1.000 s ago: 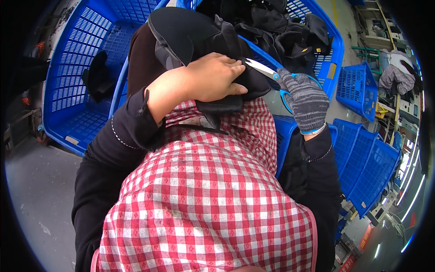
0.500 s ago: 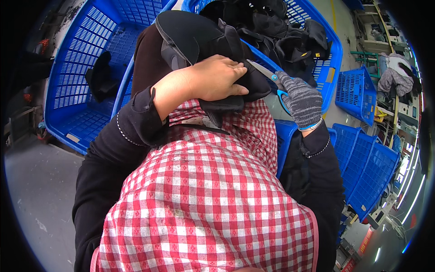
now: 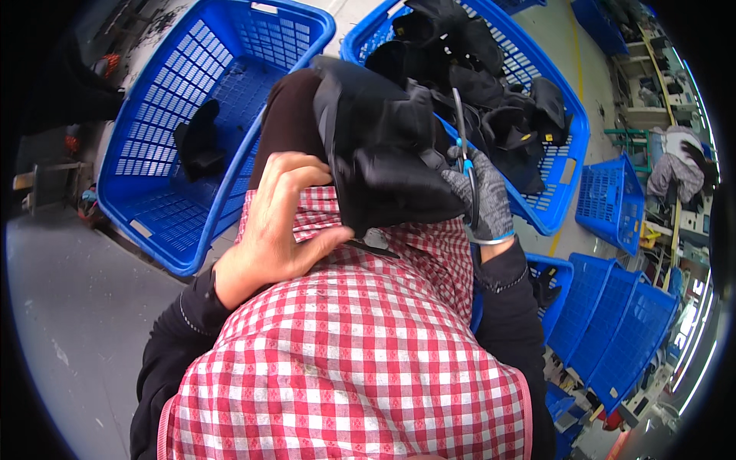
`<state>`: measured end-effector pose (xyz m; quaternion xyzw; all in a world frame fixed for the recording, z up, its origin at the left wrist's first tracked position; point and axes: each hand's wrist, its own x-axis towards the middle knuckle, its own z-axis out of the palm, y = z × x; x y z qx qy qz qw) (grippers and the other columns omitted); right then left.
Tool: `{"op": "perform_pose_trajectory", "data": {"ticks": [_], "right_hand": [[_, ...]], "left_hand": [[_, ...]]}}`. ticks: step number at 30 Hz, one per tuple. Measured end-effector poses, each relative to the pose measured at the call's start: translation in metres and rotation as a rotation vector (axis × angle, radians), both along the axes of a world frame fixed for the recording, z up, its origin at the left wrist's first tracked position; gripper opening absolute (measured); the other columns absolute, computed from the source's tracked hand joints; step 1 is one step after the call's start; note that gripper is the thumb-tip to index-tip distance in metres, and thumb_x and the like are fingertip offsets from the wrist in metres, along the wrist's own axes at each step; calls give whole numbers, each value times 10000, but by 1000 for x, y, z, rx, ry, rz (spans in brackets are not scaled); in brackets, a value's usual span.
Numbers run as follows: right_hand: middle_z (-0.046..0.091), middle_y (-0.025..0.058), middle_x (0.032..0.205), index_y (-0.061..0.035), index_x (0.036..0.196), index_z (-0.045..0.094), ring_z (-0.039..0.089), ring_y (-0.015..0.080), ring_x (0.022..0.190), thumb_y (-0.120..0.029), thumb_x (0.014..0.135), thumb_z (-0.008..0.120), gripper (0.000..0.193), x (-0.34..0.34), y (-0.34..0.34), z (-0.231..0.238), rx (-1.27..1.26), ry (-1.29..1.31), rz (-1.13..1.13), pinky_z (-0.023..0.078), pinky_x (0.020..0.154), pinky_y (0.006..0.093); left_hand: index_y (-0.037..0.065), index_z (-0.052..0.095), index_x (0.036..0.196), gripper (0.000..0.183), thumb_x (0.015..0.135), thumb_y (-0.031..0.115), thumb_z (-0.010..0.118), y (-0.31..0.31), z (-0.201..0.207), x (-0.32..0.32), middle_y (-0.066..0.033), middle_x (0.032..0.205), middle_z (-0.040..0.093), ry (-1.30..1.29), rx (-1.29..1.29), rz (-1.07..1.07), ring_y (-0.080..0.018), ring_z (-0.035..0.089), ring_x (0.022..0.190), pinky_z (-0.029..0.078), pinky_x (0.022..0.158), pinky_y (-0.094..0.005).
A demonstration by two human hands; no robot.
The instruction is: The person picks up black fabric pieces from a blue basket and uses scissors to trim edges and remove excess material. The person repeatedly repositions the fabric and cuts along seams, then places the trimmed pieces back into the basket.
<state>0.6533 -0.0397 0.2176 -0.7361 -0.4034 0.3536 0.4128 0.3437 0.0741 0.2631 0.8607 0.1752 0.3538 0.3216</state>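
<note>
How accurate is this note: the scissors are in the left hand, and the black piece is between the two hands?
The hand is wrong: the head view shows the scissors in the right hand, not the left hand. The black piece is between the two hands.

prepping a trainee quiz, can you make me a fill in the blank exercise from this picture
The right hand holds a pair of ____.
Unlike that hand, the left hand wears no ____.
The apron is checked white and ____.
The big left basket holds ____ black pieces than the big right basket.

Missing words: scissors; glove; red; fewer.
</note>
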Motion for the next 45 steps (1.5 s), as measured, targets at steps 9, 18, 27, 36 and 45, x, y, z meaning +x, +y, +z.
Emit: {"op": "perform_pose_trajectory", "data": {"ticks": [9, 18, 27, 36, 45], "right_hand": [[677, 89, 1161, -40, 1295, 599, 672, 188, 1014, -91, 1031, 591, 269, -35, 5, -23, 345, 701, -265, 596, 899, 305], [631, 56, 991, -45, 1290, 602, 604, 132, 817, -312, 1015, 663, 388, -11, 5, 62, 488, 672, -249, 521, 728, 264], [652, 2, 926, -15, 1284, 578, 640, 90, 855, -18, 915, 734, 401, -31, -13, 40, 138, 129, -107, 549, 781, 250], [712, 63, 1013, -21, 1288, 599, 680, 140, 893, -76, 880, 801, 459, -65, -20, 22, 150, 242, -28, 557, 800, 300], [732, 99, 1054, -48, 1301, 640, 705, 200, 946, -114, 823, 858, 530, -80, -21, 10, 319, -226, 168, 566, 837, 342]], "left_hand": [[-14, 422, 1450, 673, 833, -42, 691, 23, -29, 32, -257, 1362, 477, 16, -229, 241, -451, 541, 1256, 469, 1055, -428], [-150, 393, 1459, 820, 700, -32, 679, 4, 11, 89, -285, 1402, 442, 429, 404, 262, -414, 497, 1229, 563, 932, -371], [76, 477, 1475, 914, 729, 412, 884, 55, 9, 82, -188, 1384, 478, 249, 52, -211, -387, 553, 1227, 506, 1004, -462], [98, 390, 1544, 1233, 543, 543, 955, 93, -19, 60, -181, 1444, 499, 245, -146, -208, -374, 487, 1389, 419, 1155, -454], [29, 454, 1432, 964, 654, 271, 968, 50, 13, 14, -229, 1296, 611, 261, -302, 86, -392, 634, 1200, 534, 1002, -413]]}}
